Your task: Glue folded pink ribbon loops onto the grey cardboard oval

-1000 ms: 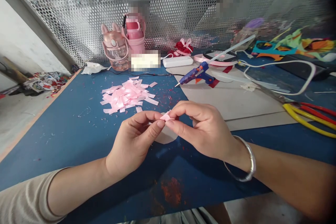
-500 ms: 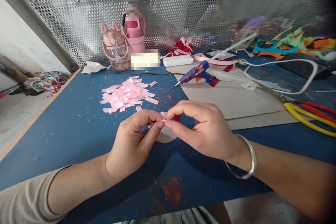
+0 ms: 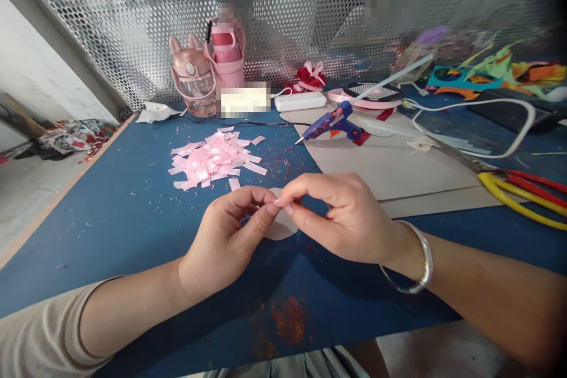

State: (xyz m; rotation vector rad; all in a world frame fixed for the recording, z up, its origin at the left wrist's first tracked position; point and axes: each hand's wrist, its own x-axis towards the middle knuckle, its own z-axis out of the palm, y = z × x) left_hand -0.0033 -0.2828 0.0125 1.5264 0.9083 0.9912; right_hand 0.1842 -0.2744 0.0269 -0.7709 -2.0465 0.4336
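Between my fingertips is a small piece of pink ribbon [image 3: 277, 202], mostly hidden by the fingers. My left hand [image 3: 233, 230] pinches it from the left with thumb and forefinger. From the right, my right hand [image 3: 339, 215] pinches the same piece, the two sets of fingertips almost touching. Underneath, a round piece of pale card [image 3: 281, 227] lies on the blue table, partly covered by the hands. A loose pile of cut pink ribbon strips [image 3: 212, 159] is just beyond my left hand.
A blue glue gun [image 3: 330, 123] rests on grey cardboard [image 3: 390, 174]. To the right lie scissors with yellow and red handles [image 3: 518, 189]. Two drink bottles [image 3: 195, 80], a white power strip [image 3: 300, 101] and a red ribbon piece [image 3: 310, 78] stand along the perforated metal screen [image 3: 146, 23].
The fingertips have closed further over the ribbon piece, so less of it shows. Both hands have stayed in nearly the same place.
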